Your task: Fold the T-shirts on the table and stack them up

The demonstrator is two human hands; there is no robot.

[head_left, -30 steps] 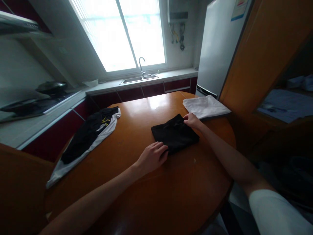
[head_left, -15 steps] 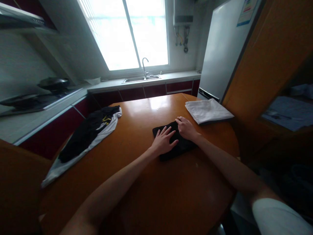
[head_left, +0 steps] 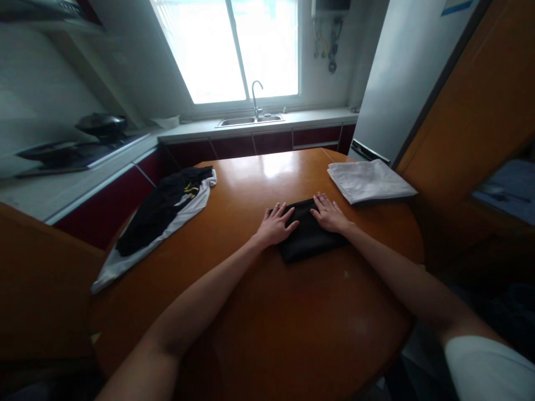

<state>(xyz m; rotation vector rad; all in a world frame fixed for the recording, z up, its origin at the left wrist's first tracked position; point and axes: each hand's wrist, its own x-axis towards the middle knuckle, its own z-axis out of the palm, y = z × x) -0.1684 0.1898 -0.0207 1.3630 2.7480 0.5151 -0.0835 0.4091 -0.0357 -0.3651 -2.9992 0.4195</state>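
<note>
A black folded cloth, probably a garment (head_left: pixel 311 239), lies flat as a rough rectangle on the wooden table (head_left: pixel 251 312). Flat on its left edge rests my left hand (head_left: pixel 276 224), fingers spread. My right hand (head_left: pixel 330 214) presses on its far right part with the fingers stretched out. Neither hand grips anything. Parts of the cloth's far and side edges are hidden under the hands.
Beyond my right hand lies a folded white cloth (head_left: pixel 371 181) with something dark under it. On the table's left side is a black and white garment (head_left: pixel 163 214) with yellow marks. Behind stand a counter with a sink (head_left: pixel 251 120), a stove (head_left: pixel 104 150) and a fridge (head_left: pixel 401 83).
My right hand has gone from bent fingers at the cloth's far edge to lying flat. My left hand has shifted toward the cloth's left edge. The camera view has tilted slightly.
</note>
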